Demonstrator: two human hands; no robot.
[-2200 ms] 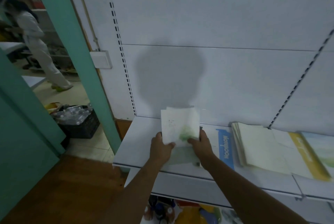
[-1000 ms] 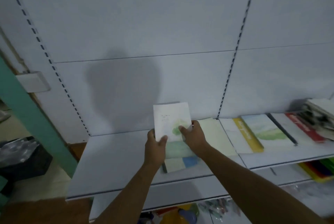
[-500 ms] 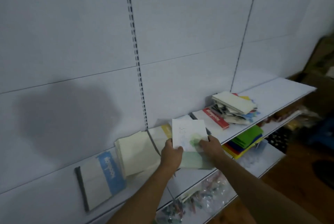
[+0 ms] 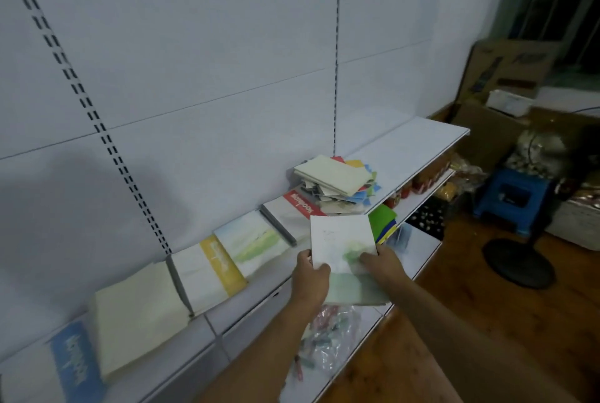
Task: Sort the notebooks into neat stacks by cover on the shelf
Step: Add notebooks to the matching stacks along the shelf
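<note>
My left hand [image 4: 310,279] and my right hand [image 4: 383,264] together grip a thin white notebook with a green watercolour cover [image 4: 341,240], held in front of the white shelf [image 4: 418,146]. On the shelf, from left to right, lie a blue-band notebook [image 4: 73,360], a cream stack [image 4: 139,311], a yellow-band notebook [image 4: 207,269], a green watercolour notebook [image 4: 251,242] and a red-band notebook [image 4: 293,207]. A messy pile of mixed notebooks [image 4: 337,183] sits beyond them.
A lower shelf holds coloured folders [image 4: 383,224] and bagged items [image 4: 328,334]. To the right are a blue stool [image 4: 513,194], a fan base [image 4: 518,263], cardboard boxes [image 4: 506,74] and a wooden floor. The shelf's right end is bare.
The view has swung right along the shelf, from the doorway end to the messy pile. Both hands keep their hold on the green watercolour notebook throughout.
</note>
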